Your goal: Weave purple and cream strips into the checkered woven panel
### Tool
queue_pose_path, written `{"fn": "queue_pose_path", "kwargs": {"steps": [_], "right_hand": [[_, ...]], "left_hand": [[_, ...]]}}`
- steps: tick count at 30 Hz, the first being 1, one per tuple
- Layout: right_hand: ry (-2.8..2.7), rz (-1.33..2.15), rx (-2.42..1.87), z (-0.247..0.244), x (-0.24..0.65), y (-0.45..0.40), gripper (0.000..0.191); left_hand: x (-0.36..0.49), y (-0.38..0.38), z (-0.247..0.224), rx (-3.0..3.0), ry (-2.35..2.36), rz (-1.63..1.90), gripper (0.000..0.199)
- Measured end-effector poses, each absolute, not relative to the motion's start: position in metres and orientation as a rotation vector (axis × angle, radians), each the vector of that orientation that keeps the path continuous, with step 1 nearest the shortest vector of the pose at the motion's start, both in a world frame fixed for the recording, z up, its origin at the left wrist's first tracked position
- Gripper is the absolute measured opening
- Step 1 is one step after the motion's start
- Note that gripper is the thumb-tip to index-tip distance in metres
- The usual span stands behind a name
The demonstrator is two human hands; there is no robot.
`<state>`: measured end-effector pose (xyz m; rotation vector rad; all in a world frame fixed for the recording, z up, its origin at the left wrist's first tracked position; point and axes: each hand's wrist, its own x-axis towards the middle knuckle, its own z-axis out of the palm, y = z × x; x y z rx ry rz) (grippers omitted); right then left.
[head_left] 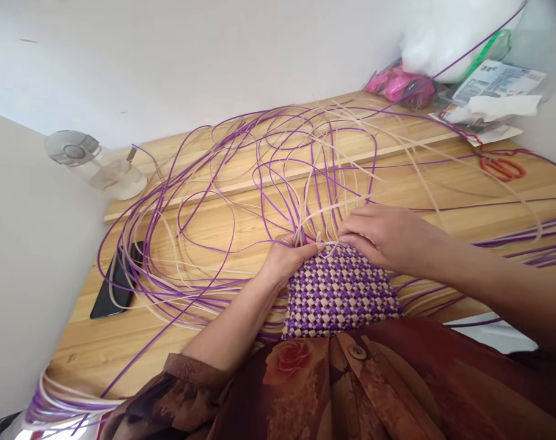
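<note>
A woven panel (340,290) in purple and cream checks lies on the table against my body. Long loose purple and cream strands (282,153) fan out from its edges. My left hand (289,260) is closed on the panel's far left corner, its thumb pressed near the top edge and strands passing by its fingers. At the far edge, my right hand (374,235) pinches a cream strand (335,244), which makes a small loop between the two hands. The fingertips of the right hand are partly hidden.
A wooden table (90,342) stands against pale walls. A clear bottle with a grey lid (108,168) is at the far left, above a black phone (115,284) under strands. Orange-handled scissors (502,168), papers (498,82) and pink bagged items (401,85) lie at the right.
</note>
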<state>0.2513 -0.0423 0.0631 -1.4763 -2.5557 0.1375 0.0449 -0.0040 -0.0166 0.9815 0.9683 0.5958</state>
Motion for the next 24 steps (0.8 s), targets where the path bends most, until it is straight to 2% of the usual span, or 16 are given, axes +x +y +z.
{"fn": "queue_pose_path", "kwargs": {"steps": [7,11,17,21,24], "right_hand": [[-2.569,0.477,-1.462,0.058,0.239,0.002,0.023],[-2.561,0.567,-1.421,0.049,0.236,0.004,0.023],[-2.382,-0.115,-1.32,0.052,0.247,-0.014,0.026],[-2.622,0.198,-1.451,0.057,0.262,-0.039,0.028],[-2.548,0.426,-1.589,0.061,0.27,-0.054,0.025]], "left_hand": [[0.046,-0.008,-0.01,0.905,0.931,0.645,0.038],[0.046,-0.009,-0.009,0.892,0.928,0.632,0.033],[0.048,-0.007,-0.009,0.849,0.969,0.611,0.03],[0.049,-0.007,-0.006,0.818,0.975,0.622,0.03],[0.05,-0.008,-0.004,0.804,0.994,0.624,0.031]]}}
